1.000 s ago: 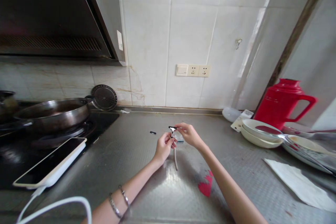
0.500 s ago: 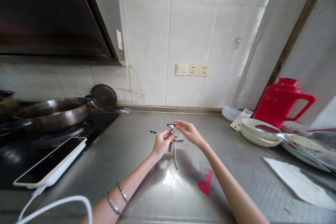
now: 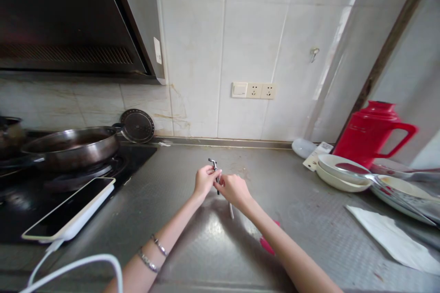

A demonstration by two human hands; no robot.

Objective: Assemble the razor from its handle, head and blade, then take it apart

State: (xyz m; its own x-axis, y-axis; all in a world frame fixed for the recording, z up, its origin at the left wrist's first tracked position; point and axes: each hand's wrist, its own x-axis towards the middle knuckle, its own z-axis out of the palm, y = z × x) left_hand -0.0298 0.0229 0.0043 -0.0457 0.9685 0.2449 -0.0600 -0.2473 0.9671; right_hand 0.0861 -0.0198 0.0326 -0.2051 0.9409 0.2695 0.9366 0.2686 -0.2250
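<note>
A small black and silver razor (image 3: 214, 165) stands nearly upright above the metal counter, its head at the top. My left hand (image 3: 205, 180) grips it just below the head, fingers pinched. My right hand (image 3: 233, 188) is closed at the lower handle, touching my left fingertips, its knuckles turned up. Below my right hand a thin pale strip (image 3: 231, 211) shows, its upper end hidden by that hand. A red patch (image 3: 267, 245) on the counter is partly covered by my right forearm.
On the left, a steel pan (image 3: 74, 147) sits on the black stove, with a phone (image 3: 70, 210) and white cable (image 3: 85, 262) in front. A red thermos (image 3: 367, 132), stacked bowls (image 3: 342, 182) and a white napkin (image 3: 388, 236) are at the right. Sockets (image 3: 261, 91) are on the wall.
My right hand has moved down and left from beside the razor's head to its handle and closed. The razor has shifted left and turned, with my left hand on it.
</note>
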